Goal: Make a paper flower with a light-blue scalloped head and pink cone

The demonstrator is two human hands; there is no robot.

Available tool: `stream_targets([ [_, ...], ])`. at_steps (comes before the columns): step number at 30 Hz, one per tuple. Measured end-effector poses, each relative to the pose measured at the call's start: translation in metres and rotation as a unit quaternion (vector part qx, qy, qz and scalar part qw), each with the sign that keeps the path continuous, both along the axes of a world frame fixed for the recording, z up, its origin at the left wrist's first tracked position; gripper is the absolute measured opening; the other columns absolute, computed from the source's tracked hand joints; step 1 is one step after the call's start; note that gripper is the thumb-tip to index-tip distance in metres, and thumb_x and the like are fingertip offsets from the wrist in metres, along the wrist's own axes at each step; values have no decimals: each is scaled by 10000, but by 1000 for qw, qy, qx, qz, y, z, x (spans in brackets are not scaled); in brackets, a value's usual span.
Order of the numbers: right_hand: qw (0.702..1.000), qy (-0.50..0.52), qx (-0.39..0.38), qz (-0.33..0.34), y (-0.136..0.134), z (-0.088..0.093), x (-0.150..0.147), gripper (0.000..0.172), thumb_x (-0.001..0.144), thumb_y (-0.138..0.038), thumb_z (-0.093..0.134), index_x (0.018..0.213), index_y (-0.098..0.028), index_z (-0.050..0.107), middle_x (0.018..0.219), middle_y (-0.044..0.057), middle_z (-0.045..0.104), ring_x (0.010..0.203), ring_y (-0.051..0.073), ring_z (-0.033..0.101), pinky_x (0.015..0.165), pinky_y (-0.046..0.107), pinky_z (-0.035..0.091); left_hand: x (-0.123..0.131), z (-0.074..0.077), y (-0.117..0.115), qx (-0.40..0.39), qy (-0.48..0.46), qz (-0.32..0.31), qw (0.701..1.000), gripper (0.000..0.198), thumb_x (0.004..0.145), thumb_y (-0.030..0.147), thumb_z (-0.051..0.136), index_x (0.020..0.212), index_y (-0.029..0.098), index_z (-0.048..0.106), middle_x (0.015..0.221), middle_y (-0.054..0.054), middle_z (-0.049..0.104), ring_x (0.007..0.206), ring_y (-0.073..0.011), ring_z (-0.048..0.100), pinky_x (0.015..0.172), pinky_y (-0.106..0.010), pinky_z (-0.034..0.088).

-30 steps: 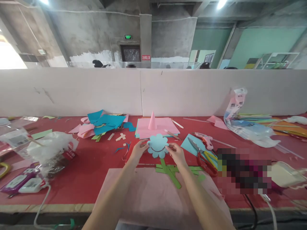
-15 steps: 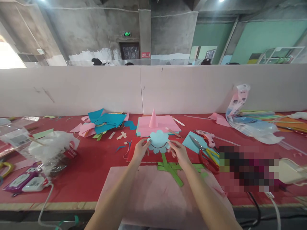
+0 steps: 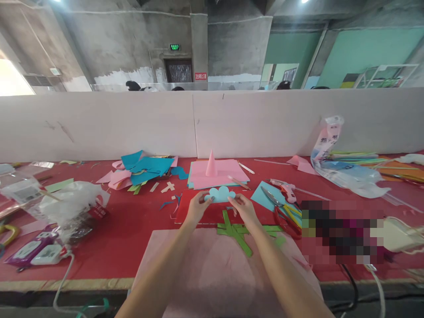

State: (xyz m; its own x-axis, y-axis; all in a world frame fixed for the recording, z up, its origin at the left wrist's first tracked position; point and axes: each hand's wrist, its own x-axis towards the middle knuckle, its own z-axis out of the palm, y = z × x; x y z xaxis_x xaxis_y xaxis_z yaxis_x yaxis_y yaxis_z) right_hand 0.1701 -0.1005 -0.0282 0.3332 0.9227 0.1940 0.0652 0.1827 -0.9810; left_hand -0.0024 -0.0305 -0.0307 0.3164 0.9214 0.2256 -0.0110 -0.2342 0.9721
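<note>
A light blue paper cutout with a scalloped edge (image 3: 221, 194) is held up between my two hands, its lower half bent out of sight. My left hand (image 3: 199, 205) pinches its left end, thumb in front. At the right end, my right hand (image 3: 243, 206) grips it the same way. Behind the cutout lies a red sheet (image 3: 192, 212). Green paper strips (image 3: 236, 234) cross one another just below my right hand. A pink paper cone (image 3: 211, 165) stands on a stack of pink sheets (image 3: 228, 170) beyond.
To the right are scissors (image 3: 273, 198), a pink glue gun (image 3: 288, 190) and a plastic sleeve (image 3: 347, 172). Blue and pink scraps (image 3: 149, 170) pile up at back left. A purple packet (image 3: 31, 247) and plastic bag (image 3: 71, 203) sit left. A white partition (image 3: 139, 123) bounds the table.
The scalloped cutout was flat to view with its whole outline showing; now it is bent so only its upper scallops show. Both hands have tilted slightly with it and drawn a little closer.
</note>
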Motion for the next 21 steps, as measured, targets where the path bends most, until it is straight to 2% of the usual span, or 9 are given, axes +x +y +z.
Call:
stream_targets([
  [3, 1000, -8, 11, -8, 1, 0, 1, 311, 678, -480, 613, 682, -197, 483, 423, -75, 426, 346, 87, 392, 399, 228, 323, 1, -2, 1, 19, -12, -2, 1000, 446, 663, 361, 641, 1048, 159, 541, 1015, -77, 628, 854, -174, 613, 766, -283, 493],
  [5, 1000, 3, 19, -12, 1, 0, 1, 324, 662, -489, 620, 689, -196, 483, 444, -75, 445, 344, 79, 387, 394, 225, 328, 1, -2, 2, 17, -45, 4, 999, 568, 642, 326, 668, 1157, 184, 476, 1259, -101, 482, 922, -168, 597, 803, -274, 484],
  [7, 999, 16, 26, -11, 2, 0, 1, 325, 654, -484, 628, 685, -198, 478, 442, -78, 444, 346, 75, 385, 392, 220, 334, 1, -3, 3, -10, -72, -2, 997, 732, 621, 307, 690, 1269, 213, 363, 1362, -115, 360, 955, -169, 588, 824, -283, 479],
  [8, 999, 20, 28, -10, 3, -1, 2, 321, 655, -478, 631, 684, -199, 476, 432, -82, 433, 345, 73, 380, 391, 217, 334, 1, -2, 3, -31, -78, -12, 996, 799, 616, 307, 696, 1307, 217, 307, 1346, -122, 384, 957, -174, 590, 828, -295, 479],
  [10, 999, 25, 29, -7, 3, -1, 2, 311, 659, -465, 634, 696, -198, 479, 425, -87, 416, 336, 69, 364, 380, 215, 332, 2, -2, 1, -74, -77, -47, 993, 860, 609, 323, 704, 1335, 198, 260, 1207, -117, 534, 945, -189, 598, 832, -331, 479],
  [12, 999, 21, 28, 2, 2, -1, 2, 297, 671, -450, 631, 725, -195, 489, 451, -82, 430, 333, 62, 353, 370, 213, 326, 3, 0, -2, -96, -71, -78, 990, 786, 587, 348, 717, 1270, 156, 380, 1025, -90, 640, 923, -210, 608, 836, -364, 477],
  [15, 999, 1, 24, 30, 0, 1, 0, 271, 688, -429, 619, 741, -189, 504, 495, -67, 465, 348, 56, 364, 367, 206, 321, 5, 2, -7, -124, -65, -92, 986, 539, 535, 385, 740, 981, 117, 601, 898, -79, 681, 872, -241, 628, 830, -392, 480],
  [18, 999, -2, 20, 41, -2, 5, -3, 291, 680, -428, 620, 814, -192, 515, 592, -42, 541, 349, 50, 365, 357, 207, 326, 5, 2, -7, -173, -64, -80, 980, 448, 521, 427, 734, 837, 126, 632, 836, -75, 693, 805, -252, 649, 796, -402, 495],
  [21, 998, 10, 18, 58, -3, 7, -6, 483, 672, -423, 626, 1077, -226, 452, 736, -17, 604, 345, 53, 386, 355, 214, 349, 5, 0, -4, -165, -67, -55, 982, 453, 501, 446, 735, 799, 122, 626, 787, -70, 695, 758, -247, 656, 769, -399, 505],
])
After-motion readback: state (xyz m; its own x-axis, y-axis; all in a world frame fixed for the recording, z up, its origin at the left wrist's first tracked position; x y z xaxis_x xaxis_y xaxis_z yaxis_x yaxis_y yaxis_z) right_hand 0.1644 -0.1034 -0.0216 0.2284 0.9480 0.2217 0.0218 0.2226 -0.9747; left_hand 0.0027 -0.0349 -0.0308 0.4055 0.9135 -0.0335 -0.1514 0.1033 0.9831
